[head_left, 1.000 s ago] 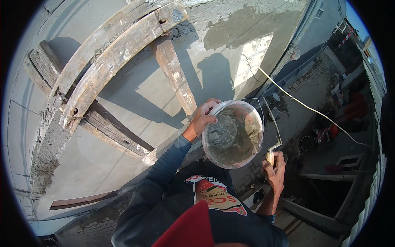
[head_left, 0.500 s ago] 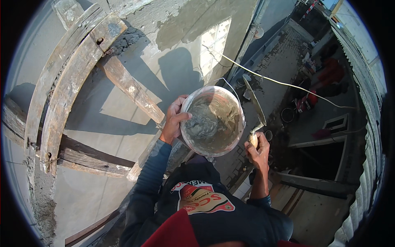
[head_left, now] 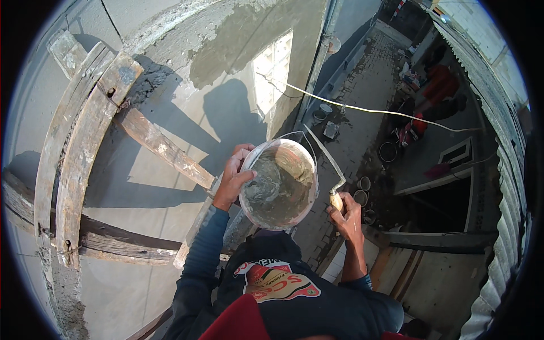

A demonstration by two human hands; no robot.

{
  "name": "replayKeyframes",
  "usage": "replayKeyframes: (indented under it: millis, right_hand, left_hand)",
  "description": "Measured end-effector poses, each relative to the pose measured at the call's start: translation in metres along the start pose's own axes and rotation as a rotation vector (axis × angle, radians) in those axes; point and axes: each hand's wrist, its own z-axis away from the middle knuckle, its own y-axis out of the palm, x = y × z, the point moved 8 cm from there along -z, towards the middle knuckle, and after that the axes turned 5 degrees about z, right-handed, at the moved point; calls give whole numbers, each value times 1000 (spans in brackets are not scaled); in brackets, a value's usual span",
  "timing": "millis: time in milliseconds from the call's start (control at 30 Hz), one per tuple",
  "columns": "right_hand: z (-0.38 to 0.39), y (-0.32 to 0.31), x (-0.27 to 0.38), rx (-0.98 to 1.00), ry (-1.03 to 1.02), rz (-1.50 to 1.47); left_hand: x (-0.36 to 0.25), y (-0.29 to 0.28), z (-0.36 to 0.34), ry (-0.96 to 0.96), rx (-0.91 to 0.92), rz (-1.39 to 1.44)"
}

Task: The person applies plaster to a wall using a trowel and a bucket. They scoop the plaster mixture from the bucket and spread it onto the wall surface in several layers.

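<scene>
My left hand (head_left: 232, 178) grips the left rim of a white bucket (head_left: 306, 204) holding wet grey mortar (head_left: 275, 190), with the thumb over the rim and a thin wire handle rising at the back. Just right of the bucket, my right hand (head_left: 345, 218) is closed round the wooden handle of a trowel (head_left: 327, 156), its long metal blade angled up and to the left, close beside the bucket's wire. Left of the bucket, a curved frame of weathered timber (head_left: 82, 158) stands against the plastered wall, with a short timber strut (head_left: 161, 147) reaching toward my left hand.
Plastered wall (head_left: 124, 215) fills the left, with a sunlit patterned vent (head_left: 272, 68). A pale cable (head_left: 374, 107) crosses over a paved alley (head_left: 362, 68) far below, where buckets (head_left: 364, 182) and red items (head_left: 439, 85) lie. A corrugated roof edge (head_left: 493, 192) borders the right.
The view has turned, so timber frame, wall and alley sit further left in the picture. Bucket and both hands have shifted left too, and the trowel blade leans more to the left.
</scene>
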Motion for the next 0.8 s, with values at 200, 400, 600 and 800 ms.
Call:
replayKeyframes:
  millis: [200,400,600,800]
  right_hand:
    - [-6,-21,21,0,-65,115]
    - [-14,-16,19,-23,0,14]
    - [-26,11,25,38,62,-362]
    - [-54,32,17,97,136,-714]
  left_hand:
    - [-3,-2,-17,-12,-59,162]
    - [-25,-1,-18,84,-139,220]
    - [-33,-13,3,81,-183,366]
    - [-23,-18,19,44,-191,393]
